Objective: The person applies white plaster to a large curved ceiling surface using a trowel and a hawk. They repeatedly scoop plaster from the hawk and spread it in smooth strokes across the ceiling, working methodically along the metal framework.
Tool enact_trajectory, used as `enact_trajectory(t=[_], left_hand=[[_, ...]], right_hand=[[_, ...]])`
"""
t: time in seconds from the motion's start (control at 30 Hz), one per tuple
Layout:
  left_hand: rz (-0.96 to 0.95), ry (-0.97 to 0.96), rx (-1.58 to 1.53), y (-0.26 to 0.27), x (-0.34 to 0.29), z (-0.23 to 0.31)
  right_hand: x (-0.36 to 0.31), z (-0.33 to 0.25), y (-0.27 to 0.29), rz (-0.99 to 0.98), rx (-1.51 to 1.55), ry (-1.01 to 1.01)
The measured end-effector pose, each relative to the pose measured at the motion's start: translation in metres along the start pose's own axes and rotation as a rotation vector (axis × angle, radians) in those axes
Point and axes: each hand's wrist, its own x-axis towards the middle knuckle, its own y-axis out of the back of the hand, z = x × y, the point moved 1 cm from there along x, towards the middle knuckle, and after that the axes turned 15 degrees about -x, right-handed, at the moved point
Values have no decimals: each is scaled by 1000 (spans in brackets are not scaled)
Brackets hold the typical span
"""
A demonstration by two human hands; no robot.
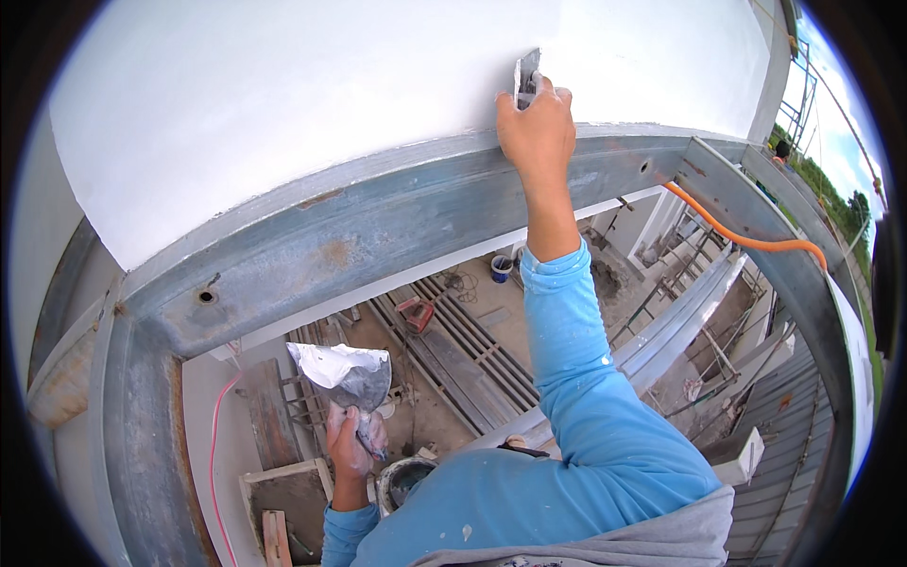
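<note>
My right hand [537, 132] is raised to the white wall [321, 85], its fingers wrapped round a putty knife [529, 66]. That blade lies close against the wall, just above the steel beam; the fingers hide part of it. Low on the left, my left hand [351, 444] grips the handle of a broad putty knife [366, 386]. White putty [333, 363] is heaped along the far edge of this wider blade, which is held away from the wall. Smears of white cover the left fingers.
A grey steel beam [378, 227] with rust spots crosses below the wall. An orange hose [737, 234] hangs over the right-hand beam; a pink cable [214, 454] runs down at left. Far below are metal tubes [487, 335] and a small bucket [501, 268]. Another bucket [385, 491] is partly behind my body.
</note>
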Motion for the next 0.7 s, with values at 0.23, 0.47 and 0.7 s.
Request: enact_trajectory(t=[0.23,0.47,0.7], left_hand=[[-41,-8,-53,-8,11,-8],[28,-73,-28,1,-8,3],[58,-32,10,15,-10,1]], right_hand=[[-80,-92,14,194,73,258],[-43,-25,60,13,455,134],[46,88,26,-31,187,-84]])
